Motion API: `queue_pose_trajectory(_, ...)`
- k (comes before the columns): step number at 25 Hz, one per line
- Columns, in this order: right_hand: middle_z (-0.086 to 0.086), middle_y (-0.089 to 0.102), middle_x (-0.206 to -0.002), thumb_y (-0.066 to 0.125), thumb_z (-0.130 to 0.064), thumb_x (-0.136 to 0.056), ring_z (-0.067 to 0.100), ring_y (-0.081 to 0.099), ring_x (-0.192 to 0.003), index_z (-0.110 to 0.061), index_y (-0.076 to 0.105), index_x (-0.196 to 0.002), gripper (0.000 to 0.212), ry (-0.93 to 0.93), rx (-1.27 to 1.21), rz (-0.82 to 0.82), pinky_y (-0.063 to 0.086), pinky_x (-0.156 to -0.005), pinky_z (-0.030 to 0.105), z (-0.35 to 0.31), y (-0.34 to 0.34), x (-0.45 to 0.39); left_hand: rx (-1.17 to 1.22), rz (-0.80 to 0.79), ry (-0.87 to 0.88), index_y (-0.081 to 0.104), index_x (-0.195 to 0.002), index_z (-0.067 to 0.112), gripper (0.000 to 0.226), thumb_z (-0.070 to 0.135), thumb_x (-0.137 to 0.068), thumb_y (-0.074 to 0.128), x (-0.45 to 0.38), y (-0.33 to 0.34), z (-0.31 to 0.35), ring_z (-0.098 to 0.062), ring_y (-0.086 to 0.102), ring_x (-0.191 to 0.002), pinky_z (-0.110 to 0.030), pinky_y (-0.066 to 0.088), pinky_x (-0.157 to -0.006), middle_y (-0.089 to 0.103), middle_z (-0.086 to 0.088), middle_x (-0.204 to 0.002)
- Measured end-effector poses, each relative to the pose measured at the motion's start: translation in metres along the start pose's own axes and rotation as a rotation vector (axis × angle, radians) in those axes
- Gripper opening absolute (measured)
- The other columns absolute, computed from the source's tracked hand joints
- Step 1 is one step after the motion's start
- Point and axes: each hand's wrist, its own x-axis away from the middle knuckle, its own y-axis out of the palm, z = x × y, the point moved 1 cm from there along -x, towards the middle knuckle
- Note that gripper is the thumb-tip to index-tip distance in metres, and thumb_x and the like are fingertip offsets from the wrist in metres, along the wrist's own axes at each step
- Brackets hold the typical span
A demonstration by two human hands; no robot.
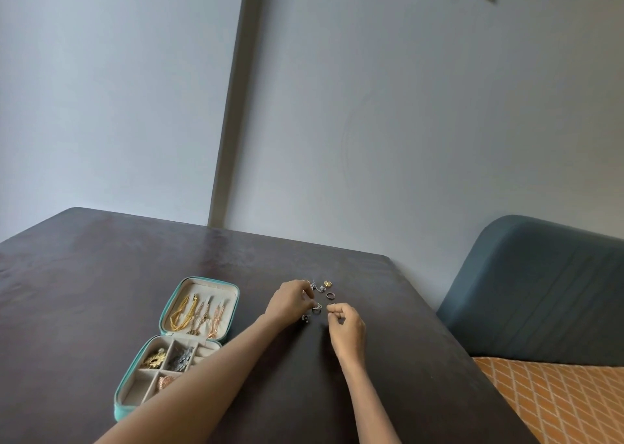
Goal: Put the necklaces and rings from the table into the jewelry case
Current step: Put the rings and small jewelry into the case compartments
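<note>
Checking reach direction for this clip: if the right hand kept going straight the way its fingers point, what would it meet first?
Probably the dark ring at the right hand's fingertips, then the band ring beyond; whether it already touches is unclear.

Soft, even daylight with a faint sheen along the far edge of the dark tabletop (236, 251), wide-angle bending at the borders, small items slightly blurred.

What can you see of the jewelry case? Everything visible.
The jewelry case is a small teal zip box with beige lining, lying open flat on the dark table, left of both hands. Chains hang in the far half, the lid: gold, silver-toned, rose. The near half is a divided tray holding gold, silver and rose pieces. The left forearm crosses over its near right corner.
</note>
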Motion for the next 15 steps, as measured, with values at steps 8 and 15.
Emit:
queue_pose_trajectory(8, 0.002, 0.066, -0.099, 0.052, -0.013, -0.088, 0.021, 0.062, -0.093, -0.018, 0.067, -0.098, 0.019, -0.031, 0.036, -0.023, 0.043, -0.071, 0.028, 0.003, 0.002, 0.0, -0.178, -0.065, -0.005, 0.074, -0.089, 0.013, 0.014, 0.008, -0.077, 0.068, -0.019, 0.009, 0.009, -0.026, 0.065, -0.096, -0.031, 0.049, -0.074, 0.072, -0.009, -0.098)
queue_pose_trajectory(15, -0.003, 0.066, -0.095, 0.057, -0.009, -0.087, 0.012, 0.061, -0.083, -0.031, 0.062, -0.084, 0.023, -0.064, -0.193, 0.015, 0.049, -0.073, 0.024, 0.0, -0.001, -0.001, 0.395, -0.129, -0.057, 0.071, -0.089, -0.003, 0.017, 0.012, -0.086, 0.065, -0.016, -0.034, 0.02, -0.007, 0.05, -0.057, -0.014, 0.039, -0.051, 0.06, -0.003, -0.066)
